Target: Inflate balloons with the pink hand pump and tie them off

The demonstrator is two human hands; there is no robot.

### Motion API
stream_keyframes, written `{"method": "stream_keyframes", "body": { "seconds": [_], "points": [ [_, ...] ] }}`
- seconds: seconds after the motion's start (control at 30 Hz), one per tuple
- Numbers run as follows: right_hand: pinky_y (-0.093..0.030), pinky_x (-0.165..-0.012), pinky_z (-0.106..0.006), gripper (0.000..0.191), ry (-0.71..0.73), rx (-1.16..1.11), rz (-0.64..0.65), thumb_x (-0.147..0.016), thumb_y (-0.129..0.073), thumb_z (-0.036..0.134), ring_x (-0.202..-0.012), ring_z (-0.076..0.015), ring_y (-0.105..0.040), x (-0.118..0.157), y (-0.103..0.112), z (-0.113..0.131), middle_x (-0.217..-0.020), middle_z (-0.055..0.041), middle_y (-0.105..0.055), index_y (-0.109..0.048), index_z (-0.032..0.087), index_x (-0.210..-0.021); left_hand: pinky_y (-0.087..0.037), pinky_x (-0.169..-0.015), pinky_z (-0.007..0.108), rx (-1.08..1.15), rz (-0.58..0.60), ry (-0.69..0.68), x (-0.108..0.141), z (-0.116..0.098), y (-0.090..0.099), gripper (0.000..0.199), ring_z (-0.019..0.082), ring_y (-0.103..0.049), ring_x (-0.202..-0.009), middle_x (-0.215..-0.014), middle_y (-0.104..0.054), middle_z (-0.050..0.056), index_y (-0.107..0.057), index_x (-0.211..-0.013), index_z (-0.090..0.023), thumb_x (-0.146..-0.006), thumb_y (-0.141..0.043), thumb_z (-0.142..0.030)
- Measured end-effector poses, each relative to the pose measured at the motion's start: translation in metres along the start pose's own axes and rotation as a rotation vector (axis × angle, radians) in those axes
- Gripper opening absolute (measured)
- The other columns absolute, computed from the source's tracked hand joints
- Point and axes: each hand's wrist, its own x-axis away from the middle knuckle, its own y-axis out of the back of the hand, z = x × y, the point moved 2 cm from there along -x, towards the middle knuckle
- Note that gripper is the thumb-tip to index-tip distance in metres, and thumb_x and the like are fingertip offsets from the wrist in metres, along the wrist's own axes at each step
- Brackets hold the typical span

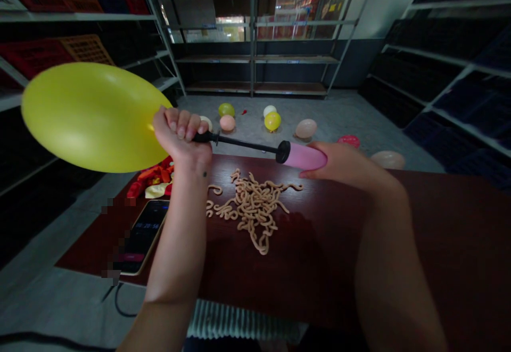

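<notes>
A large, blown-up yellow balloon point(96, 117) sits at the left, its neck hidden in my left hand point(181, 131). That hand is closed around the black end of a hand pump, where the balloon meets it. My right hand point(339, 163) is wrapped around the pink barrel of the balloon pump point(305, 156). Between the two hands the pump's black rod shows, drawn out of the barrel. Below the pump, a pile of tan, curled, string-like pieces point(257, 203) lies on the dark table point(319, 267).
Uninflated red, orange and pale balloons point(149, 180) lie on the table's left, beside a phone point(146, 235) showing a timer. Several inflated balloons point(272, 121) rest on the grey floor point(343, 104) beyond. Metal shelves point(252, 32) stand behind and on both sides, some holding crates point(30, 59).
</notes>
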Motion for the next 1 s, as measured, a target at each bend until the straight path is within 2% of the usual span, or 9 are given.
{"method": "stream_keyframes", "body": {
  "seconds": [0.13, 0.27, 0.43, 0.57, 0.7, 0.83, 1.0],
  "points": [
    [-0.039, -0.064, -0.034, 0.037, -0.075, 0.21, -0.139, -0.084, -0.067, 0.047, -0.079, -0.0255, -0.065, -0.005, 0.003, 0.016, -0.099, -0.0085, -0.074, -0.066, 0.023, -0.11, -0.029, -0.047, 0.03, 0.0, 0.014, -0.055, -0.007, -0.002, 0.01, 0.051, 0.01, -0.024, -0.035, -0.042, -0.024, -0.003, -0.02, -0.057, -0.019, -0.1, -0.045, -0.03],
    [-0.039, -0.076, -0.04, 0.034, -0.049, 0.294, -0.278, -0.09, -0.06, 0.04, -0.092, -0.0305, -0.063, -0.008, 0.007, 0.033, -0.104, -0.0145, -0.072, -0.064, 0.019, -0.115, -0.029, -0.047, 0.03, -0.037, -0.035, -0.064, -0.012, -0.002, 0.017, 0.047, 0.01, -0.022, -0.036, -0.043, -0.021, -0.003, -0.018, -0.058, -0.019, -0.1, -0.037, -0.026],
    [-0.038, -0.08, -0.041, 0.028, -0.028, 0.385, -0.377, -0.091, -0.055, 0.033, -0.094, -0.0307, -0.061, -0.012, 0.006, 0.048, -0.102, -0.0147, -0.069, -0.062, 0.017, -0.114, -0.027, -0.046, 0.028, 0.023, -0.022, -0.109, -0.003, 0.014, 0.008, 0.053, 0.009, -0.018, -0.038, -0.045, -0.017, -0.005, -0.017, -0.057, -0.019, -0.097, -0.05, -0.028],
    [-0.037, -0.079, -0.041, 0.026, -0.003, 0.406, -0.394, -0.089, -0.055, 0.029, -0.094, -0.0306, -0.059, -0.014, -0.002, 0.068, -0.102, -0.0136, -0.069, -0.062, 0.02, -0.113, -0.026, -0.045, 0.027, 0.063, -0.071, -0.106, 0.016, 0.034, -0.008, 0.051, 0.01, -0.016, -0.038, -0.048, -0.014, -0.005, -0.017, -0.057, -0.02, -0.1, -0.044, -0.029],
    [-0.037, -0.075, -0.039, 0.023, 0.014, 0.368, -0.321, -0.086, -0.059, 0.026, -0.088, -0.0293, -0.061, -0.016, -0.012, 0.085, -0.096, -0.0141, -0.07, -0.063, 0.017, -0.107, -0.026, -0.043, 0.025, 0.079, -0.111, -0.057, 0.031, 0.047, -0.021, 0.051, 0.009, -0.015, -0.037, -0.049, -0.014, -0.007, -0.018, -0.058, -0.02, -0.102, -0.041, -0.033],
    [-0.036, -0.072, -0.035, 0.023, 0.015, 0.318, -0.298, -0.085, -0.063, 0.031, -0.082, -0.026, -0.062, -0.019, -0.02, 0.086, -0.093, -0.0109, -0.072, -0.064, 0.019, -0.105, -0.026, -0.041, 0.024, 0.084, -0.115, -0.008, 0.03, 0.046, -0.022, 0.054, 0.008, -0.015, -0.036, -0.048, -0.013, -0.008, -0.018, -0.058, -0.02, -0.1, -0.047, -0.04],
    [-0.035, -0.07, -0.033, 0.026, 0.04, 0.288, -0.347, -0.089, -0.061, 0.04, -0.082, -0.0243, -0.063, -0.02, -0.022, 0.081, -0.095, -0.0073, -0.073, -0.064, 0.022, -0.109, -0.027, -0.04, 0.022, 0.096, -0.15, 0.072, 0.021, 0.039, -0.017, 0.053, 0.007, -0.016, -0.035, -0.046, -0.011, -0.008, -0.016, -0.059, -0.02, -0.102, -0.043, -0.035]
  ]
}}
